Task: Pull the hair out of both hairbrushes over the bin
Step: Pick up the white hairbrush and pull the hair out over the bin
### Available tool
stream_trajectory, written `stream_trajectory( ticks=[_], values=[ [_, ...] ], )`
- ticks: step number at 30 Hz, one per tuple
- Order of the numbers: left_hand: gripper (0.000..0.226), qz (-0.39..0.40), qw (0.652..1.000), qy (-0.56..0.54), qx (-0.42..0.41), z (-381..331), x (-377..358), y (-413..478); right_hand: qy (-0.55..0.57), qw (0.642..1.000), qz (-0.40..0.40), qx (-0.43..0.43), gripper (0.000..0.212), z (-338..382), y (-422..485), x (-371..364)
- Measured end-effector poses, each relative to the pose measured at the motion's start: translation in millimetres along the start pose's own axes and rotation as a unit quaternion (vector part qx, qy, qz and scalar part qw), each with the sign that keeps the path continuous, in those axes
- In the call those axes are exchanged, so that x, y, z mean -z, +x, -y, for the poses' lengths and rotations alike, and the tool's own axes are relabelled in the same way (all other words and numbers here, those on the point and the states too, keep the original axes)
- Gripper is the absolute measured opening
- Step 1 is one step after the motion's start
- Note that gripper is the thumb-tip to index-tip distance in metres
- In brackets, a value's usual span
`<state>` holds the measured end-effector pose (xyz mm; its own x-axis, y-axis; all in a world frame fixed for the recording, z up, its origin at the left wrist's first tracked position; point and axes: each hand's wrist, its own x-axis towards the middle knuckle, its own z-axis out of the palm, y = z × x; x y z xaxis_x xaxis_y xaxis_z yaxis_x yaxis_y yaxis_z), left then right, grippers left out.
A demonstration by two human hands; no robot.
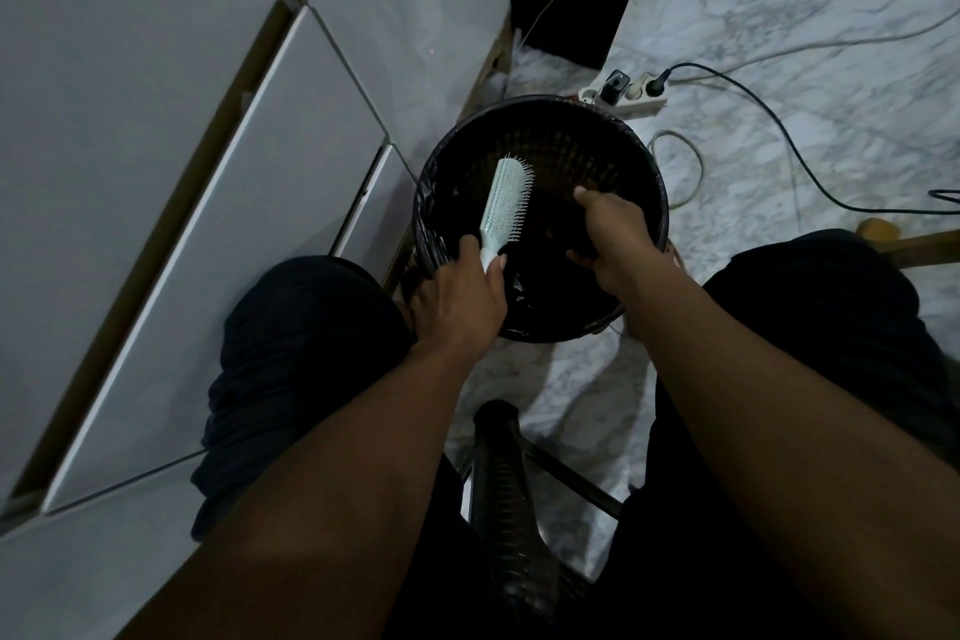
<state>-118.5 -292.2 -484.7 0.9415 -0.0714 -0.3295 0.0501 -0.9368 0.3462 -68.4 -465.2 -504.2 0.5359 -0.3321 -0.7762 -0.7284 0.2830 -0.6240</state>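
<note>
A pale mint hairbrush (pixel 506 203) points up and away over the round black bin (pixel 644 156), its bristles facing right. My left hand (pixel 460 296) grips it by the handle at the bin's near left rim. My right hand (pixel 610 234) hovers over the bin's dark inside, just right of the bristles, fingers curled downward. Whether hair is pinched in those fingers is too dark to tell. A second brush is not visible.
White cabinet drawers (pixel 218 203) line the left side. A power strip (pixel 631 94) with plugs and cables lies on the marble floor behind the bin. My knees in dark trousers flank the bin. A black plastic stool (pixel 506 499) shows between my legs.
</note>
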Motion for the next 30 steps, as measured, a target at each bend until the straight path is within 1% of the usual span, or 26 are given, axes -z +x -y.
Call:
stream_trajectory(
  ticks=[2,4,6,9,11,12,13,16,18,22,25,30],
  values=[
    [0.034,-0.001,1.0,-0.002,0.0,0,0,0,-0.041,0.999,-0.017,0.015,0.015,-4,5,3],
    [0.034,-0.001,1.0,-0.002,-0.001,0,0,1,-0.086,0.995,-0.026,0.04,0.01,-7,7,5],
    [0.035,0.0,1.0,-0.002,-0.003,0,0,2,-0.112,0.992,-0.026,0.045,0.014,-10,9,5],
    [0.035,-0.002,1.0,0.001,-0.007,1,-1,2,-0.137,0.989,-0.018,0.044,0.025,-13,10,4],
    [0.035,-0.005,1.0,0.0,-0.016,1,-2,2,-0.14,0.989,-0.012,0.053,0.041,-10,7,2],
    [0.035,-0.003,1.0,-0.002,-0.022,1,-2,2,-0.129,0.99,-0.005,0.061,0.048,-9,5,1],
    [0.035,0.0,1.0,-0.005,-0.028,0,-2,2,-0.107,0.992,0.011,0.062,0.049,-8,2,-1],
    [0.035,0.01,0.998,-0.014,-0.059,-2,0,0,-0.053,0.992,0.102,0.053,0.047,-7,-4,-7],
    [0.036,0.012,0.997,-0.011,-0.071,-2,0,-1,-0.045,0.989,0.117,0.079,0.045,-9,-7,-10],
    [0.035,0.023,0.997,-0.032,-0.073,-3,-2,-1,-0.006,0.992,0.057,0.109,0.042,-9,-7,-9],
    [0.035,0.021,0.996,-0.042,-0.075,-4,0,-2,-0.037,0.992,0.024,0.119,0.037,-10,-6,-9],
    [0.035,0.021,0.996,-0.036,-0.075,-4,1,-3,-0.099,0.984,-0.036,0.147,0.045,-18,-1,-11]
  ],
)
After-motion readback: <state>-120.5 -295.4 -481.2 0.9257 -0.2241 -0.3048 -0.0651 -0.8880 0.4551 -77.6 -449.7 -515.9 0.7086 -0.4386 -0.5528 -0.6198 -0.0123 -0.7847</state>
